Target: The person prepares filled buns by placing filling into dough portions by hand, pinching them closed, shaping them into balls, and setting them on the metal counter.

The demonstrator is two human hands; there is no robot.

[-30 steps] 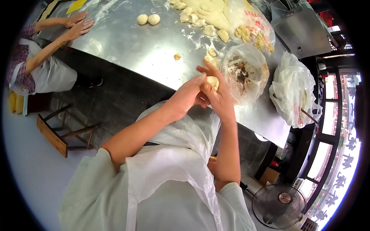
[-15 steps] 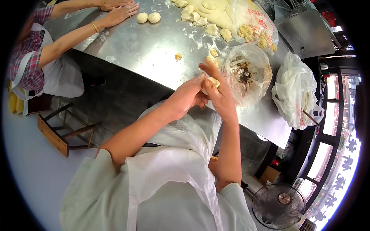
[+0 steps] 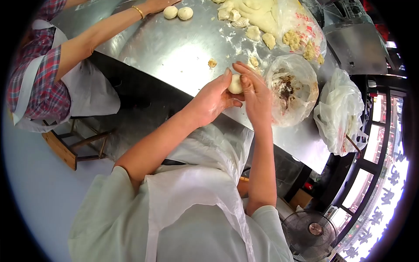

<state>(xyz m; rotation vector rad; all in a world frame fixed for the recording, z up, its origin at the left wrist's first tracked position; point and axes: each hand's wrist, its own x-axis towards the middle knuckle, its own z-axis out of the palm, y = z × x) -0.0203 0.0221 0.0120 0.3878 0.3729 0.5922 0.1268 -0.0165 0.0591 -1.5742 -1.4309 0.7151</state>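
Observation:
Between my two hands is a round, pale dough ball (image 3: 235, 84), held above the near edge of the metal table. My left hand (image 3: 214, 97) cups it from the left, thumb up along its side. From the right, the fingers of my right hand (image 3: 256, 97) curl against it. A clear plastic bag (image 3: 290, 111) with a dark brown filling in it stands open just right of my right hand. Beyond my hands, small dough pieces (image 3: 253, 33) lie by a large slab of dough (image 3: 257, 11). One yellowish crumbly lump (image 3: 212, 63) sits alone on the table.
At the far left a co-worker's hand (image 3: 160, 4) is close to two finished-looking dough balls (image 3: 177, 13). A tied white plastic bag (image 3: 338, 113) rests at the table's right end. A wooden chair (image 3: 61, 150) and a fan (image 3: 312, 231) stand on the floor.
The dough ball has come into fuller view, rounder between my hands. My right fingers have closed in over it. The co-worker has leaned further in, reaching a hand to the two dough balls.

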